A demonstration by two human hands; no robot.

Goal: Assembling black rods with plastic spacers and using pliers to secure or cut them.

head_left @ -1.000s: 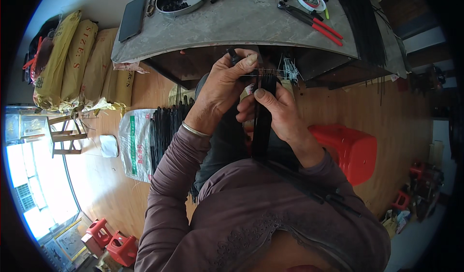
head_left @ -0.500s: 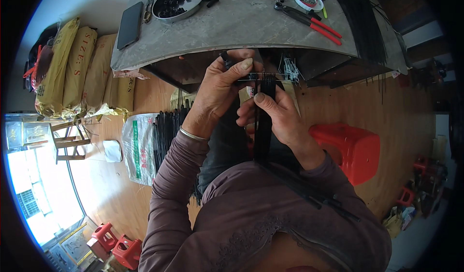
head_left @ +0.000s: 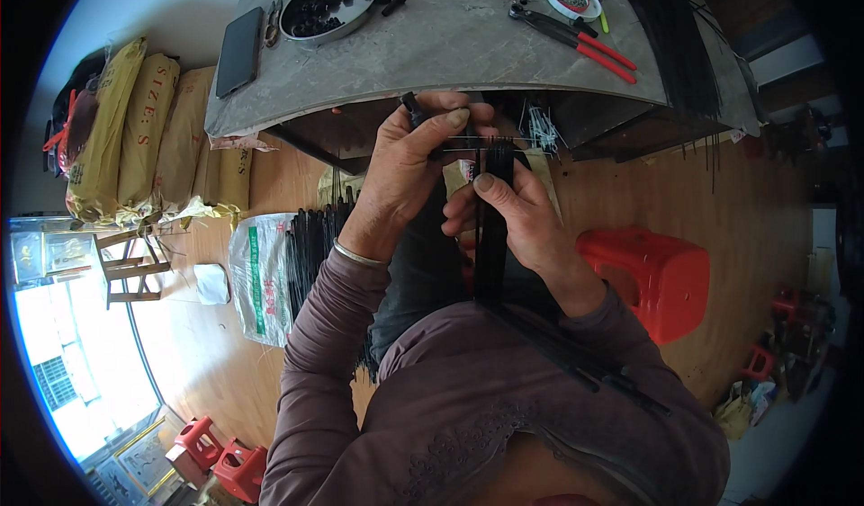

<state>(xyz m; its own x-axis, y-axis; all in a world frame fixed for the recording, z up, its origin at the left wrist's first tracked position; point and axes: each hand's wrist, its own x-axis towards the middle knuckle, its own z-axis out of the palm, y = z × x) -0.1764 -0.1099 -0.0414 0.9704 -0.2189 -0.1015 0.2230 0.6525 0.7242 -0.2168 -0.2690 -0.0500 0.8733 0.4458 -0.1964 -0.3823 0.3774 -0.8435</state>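
My left hand (head_left: pixel 400 169) is raised just in front of the table edge, its thumb and fingers pinched together. A short black cylindrical piece (head_left: pixel 412 107) sticks out of that grip on the left. From the fingers, thin metal needles (head_left: pixel 461 137) run right, crossing the top of a flat bundle of black strands (head_left: pixel 490 259). My right hand (head_left: pixel 531 223) grips this bundle near its top, thumb laid across it. Below, the strands hang down to my lap, where loose black ends trail to the right. What the left fingertips pinch is partly hidden.
On the grey table (head_left: pixel 432 52) lie a metal bowl of black parts (head_left: pixel 328 7), red-handled pliers (head_left: pixel 576 40), a phone (head_left: pixel 240 52) and a small white dish (head_left: pixel 573 0). Metal pins (head_left: pixel 542 128) hang at its edge. A red stool (head_left: pixel 652 281) stands right; yellow sacks (head_left: pixel 135 137) lean left.
Both hands stay almost in place on the needles and strands. The left hand has turned slightly, and the black piece in it stands more upright. Otherwise the view has only shifted a little.
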